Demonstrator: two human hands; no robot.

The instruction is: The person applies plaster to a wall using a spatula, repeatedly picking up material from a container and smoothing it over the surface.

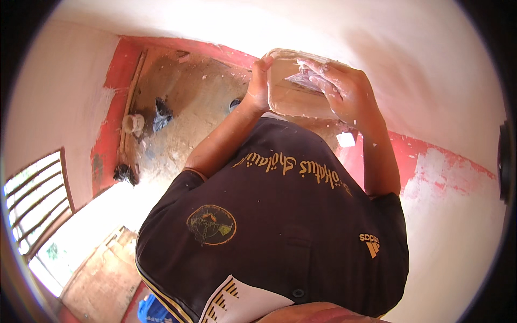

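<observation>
At one o'clock, the tub point(283, 100), clasped at its left side by the left hand point(259, 86), risked tipping if that hold slackened while the smeared right hand point(346, 90), its grip impossible to tell, worked a crumpled scrap point(302, 81).

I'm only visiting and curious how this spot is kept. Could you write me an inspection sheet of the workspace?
Surface: brown floor, stained and blotchy.
Job's things: tub, rim smeared white; crumpled piece at its opening.
Clutter: pale pot, dark crumpled bag and black bundle, low at left.
Grippers: bare hands; left hand holds the tub's side; right hand, smeared white, is over its opening, grip unclear.
Cables: nothing seen.
Surroundings: pale walls, red lower band, barred window.
</observation>
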